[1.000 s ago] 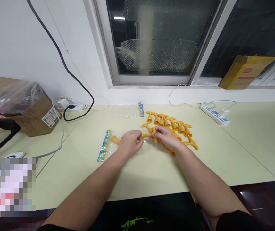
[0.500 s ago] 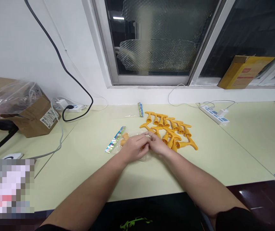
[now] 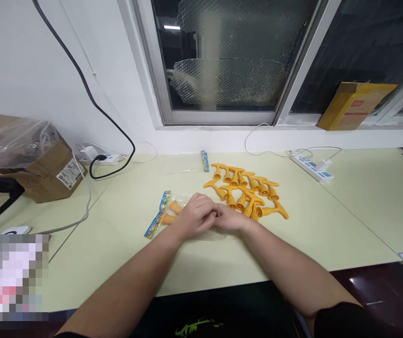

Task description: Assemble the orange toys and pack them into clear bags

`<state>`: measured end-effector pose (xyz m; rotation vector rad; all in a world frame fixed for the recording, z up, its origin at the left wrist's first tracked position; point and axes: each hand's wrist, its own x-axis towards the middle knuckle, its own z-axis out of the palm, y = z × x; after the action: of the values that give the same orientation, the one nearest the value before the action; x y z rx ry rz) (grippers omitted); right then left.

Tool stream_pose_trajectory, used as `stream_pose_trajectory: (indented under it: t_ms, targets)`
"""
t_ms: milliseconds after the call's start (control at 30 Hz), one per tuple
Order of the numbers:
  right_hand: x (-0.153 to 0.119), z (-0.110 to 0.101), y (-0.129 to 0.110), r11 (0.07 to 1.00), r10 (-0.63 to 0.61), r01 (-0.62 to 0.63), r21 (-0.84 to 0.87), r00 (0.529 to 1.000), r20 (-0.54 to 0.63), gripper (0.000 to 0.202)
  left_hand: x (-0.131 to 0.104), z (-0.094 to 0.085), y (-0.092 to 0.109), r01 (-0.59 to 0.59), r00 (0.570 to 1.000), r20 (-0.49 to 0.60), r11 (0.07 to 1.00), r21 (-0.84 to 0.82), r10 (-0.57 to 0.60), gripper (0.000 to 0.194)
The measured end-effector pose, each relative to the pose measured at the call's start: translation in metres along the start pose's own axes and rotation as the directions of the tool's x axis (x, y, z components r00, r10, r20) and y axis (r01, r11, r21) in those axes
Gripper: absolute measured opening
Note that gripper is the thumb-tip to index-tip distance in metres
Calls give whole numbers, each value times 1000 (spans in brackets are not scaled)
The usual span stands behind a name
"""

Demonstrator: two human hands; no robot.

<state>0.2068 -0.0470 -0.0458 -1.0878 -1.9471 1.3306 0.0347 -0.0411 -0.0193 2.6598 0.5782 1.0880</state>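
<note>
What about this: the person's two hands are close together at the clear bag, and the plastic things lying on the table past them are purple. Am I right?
Not quite: the plastic things are yellow-orange, not purple, as the head view shows. The left hand and right hand are close together at the clear bag.

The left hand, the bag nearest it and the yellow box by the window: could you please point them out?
Left hand (image 3: 196,218), head view: back of the hand.
Bag (image 3: 158,216), head view: its colourful strip.
Yellow box (image 3: 358,108), head view: its front face.
</note>
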Motion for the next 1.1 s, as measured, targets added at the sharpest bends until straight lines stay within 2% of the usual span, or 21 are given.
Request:
stream_pose_trajectory:
  t_ms: [100,167,233,300,367,433,533,633,700,767,833,933,1033,1100]
  targets:
    - [-7,-7,-5,996,-12,20,-87,996,86,12,0,-6,-3,104,995,4,994,23,-104,16]
    - [-11,-15,-9,983,-41,48,-178,998,46,19,-1,-9,-4,156,987,39,987,44,-158,18]
    - [-14,-25,-9,956,-91,66,-285,993,-73,20,-1,-9,-5,190,975,97,978,89,-199,24]
    - [-14,-35,-7,907,-156,29,-421,950,-271,18,-2,-8,-6,219,960,141,963,155,-241,31]
    - [-12,-43,-2,830,-210,-66,-554,883,-419,21,-3,-6,-7,257,945,148,941,220,-293,36]
    - [-10,-47,2,745,-197,-174,-644,864,-462,25,-4,-6,-8,279,937,141,927,252,-320,39]
    - [-5,-46,3,652,-90,-292,-700,887,-454,18,-5,-9,-7,196,949,198,951,240,-246,38]
    - [0,-42,0,604,-32,-368,-707,875,-483,18,-3,-12,0,79,945,297,976,201,-138,28]
    - [2,-41,-2,569,6,-409,-713,869,-494,20,-1,-11,6,51,936,335,982,182,-110,20]
    - [3,-40,-4,530,46,-430,-731,875,-482,19,1,-9,11,50,931,350,985,166,-106,21]
    - [2,-40,-5,510,76,-424,-748,889,-452,16,2,-8,11,78,936,328,983,168,-131,26]
    - [-1,-41,-7,547,136,-428,-720,893,-429,12,1,-9,5,143,951,239,965,220,-195,27]
    - [-3,-43,-6,609,161,-471,-639,861,-482,8,-2,-10,-5,250,947,122,921,300,-297,29]
    - [-4,-44,-4,677,125,-474,-563,828,-547,23,-4,-9,-11,329,930,52,885,329,-365,27]
